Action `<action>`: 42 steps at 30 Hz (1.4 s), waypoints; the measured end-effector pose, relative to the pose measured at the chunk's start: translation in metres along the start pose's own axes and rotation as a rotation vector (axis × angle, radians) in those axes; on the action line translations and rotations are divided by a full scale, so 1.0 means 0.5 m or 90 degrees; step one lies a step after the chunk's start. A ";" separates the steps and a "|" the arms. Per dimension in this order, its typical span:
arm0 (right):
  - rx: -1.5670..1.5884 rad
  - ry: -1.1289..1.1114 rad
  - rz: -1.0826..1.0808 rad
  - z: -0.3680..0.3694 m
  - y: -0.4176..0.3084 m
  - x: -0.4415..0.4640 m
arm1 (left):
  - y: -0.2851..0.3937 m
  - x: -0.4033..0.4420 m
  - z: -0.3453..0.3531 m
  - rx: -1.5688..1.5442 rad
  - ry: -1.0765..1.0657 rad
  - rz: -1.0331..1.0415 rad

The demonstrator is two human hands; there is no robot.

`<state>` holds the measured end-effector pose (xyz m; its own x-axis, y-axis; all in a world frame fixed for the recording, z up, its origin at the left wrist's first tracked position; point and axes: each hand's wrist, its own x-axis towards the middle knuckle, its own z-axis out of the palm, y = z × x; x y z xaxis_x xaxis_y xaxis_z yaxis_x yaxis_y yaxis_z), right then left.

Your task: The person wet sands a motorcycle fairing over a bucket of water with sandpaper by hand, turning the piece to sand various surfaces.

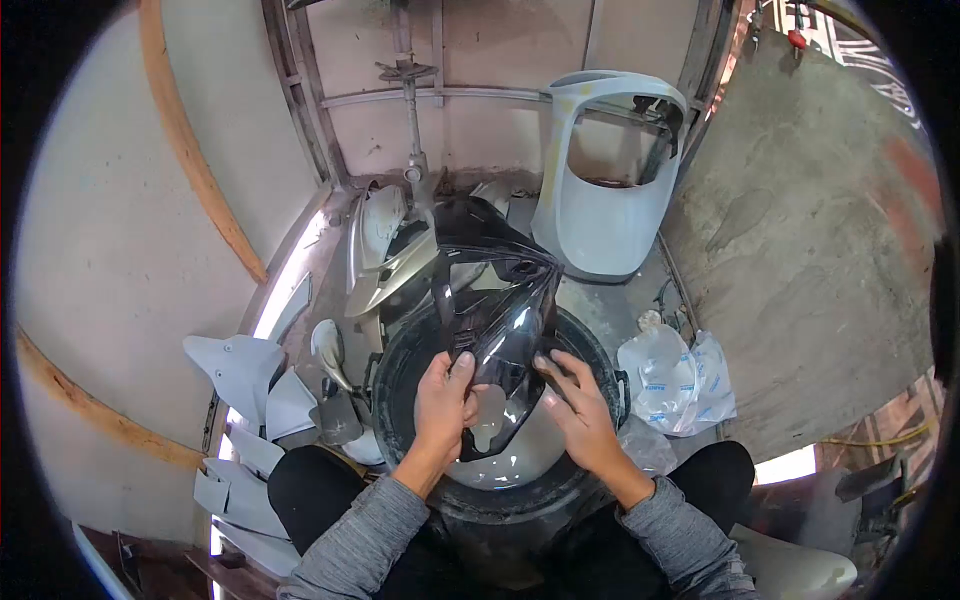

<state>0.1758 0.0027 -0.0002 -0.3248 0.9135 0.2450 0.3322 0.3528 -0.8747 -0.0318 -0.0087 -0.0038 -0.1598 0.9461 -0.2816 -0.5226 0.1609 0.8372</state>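
A glossy black plastic fairing panel (510,335), with openings cut through it, is held tilted over a black tub (400,385). My left hand (445,400) grips its lower left edge, thumb on top and fingers curled beneath. On the right edge, my right hand (580,405) closes with its thumb and fingers; some fingertips are hidden behind the panel. Cloudy greyish water (540,450) fills the tub between my knees, and small bubbles show on its surface below the panel.
Behind the tub stands a large pale blue-white fairing (605,235). Several white panels (240,370) lie at the left, and gold and silver pieces (395,275) behind. Clear plastic bags (680,380) sit at the right, beside a leaning grey board (800,240). A tap (412,165) rises at the back.
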 end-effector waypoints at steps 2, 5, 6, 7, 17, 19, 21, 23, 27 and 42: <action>-0.091 0.036 -0.074 -0.010 0.004 0.009 | 0.008 0.004 -0.006 -0.027 0.021 -0.052; -0.221 0.032 -0.140 -0.023 0.005 0.019 | -0.005 0.012 -0.026 -0.030 -0.037 -0.055; -0.222 0.029 -0.137 -0.024 0.003 0.019 | -0.002 0.011 -0.024 -0.032 -0.036 -0.058; -0.250 0.033 -0.174 -0.023 0.001 0.019 | 0.007 0.007 -0.019 -0.027 -0.053 -0.068; -0.448 -0.010 -0.298 -0.019 -0.008 0.011 | 0.030 0.007 0.005 -0.013 -0.059 -0.069; -0.433 0.023 -0.273 -0.013 -0.015 0.012 | 0.028 0.008 0.006 -0.004 -0.052 -0.076; -0.425 -0.007 -0.289 0.000 -0.042 -0.004 | 0.018 0.010 0.002 -0.009 -0.044 -0.073; -0.407 -0.036 -0.280 -0.008 -0.034 0.004 | 0.023 0.008 0.003 -0.013 -0.044 -0.077; -0.407 -0.015 -0.277 -0.020 -0.040 0.018 | 0.032 0.007 0.002 -0.009 -0.049 -0.080; -0.438 -0.070 -0.222 -0.014 -0.052 0.010 | 0.026 -0.018 0.019 0.049 -0.055 0.013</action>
<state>0.1719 -0.0003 0.0268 -0.5858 0.7138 0.3838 0.6575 0.6955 -0.2899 -0.0291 -0.0123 0.0141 -0.0955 0.9695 -0.2255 -0.4531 0.1594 0.8771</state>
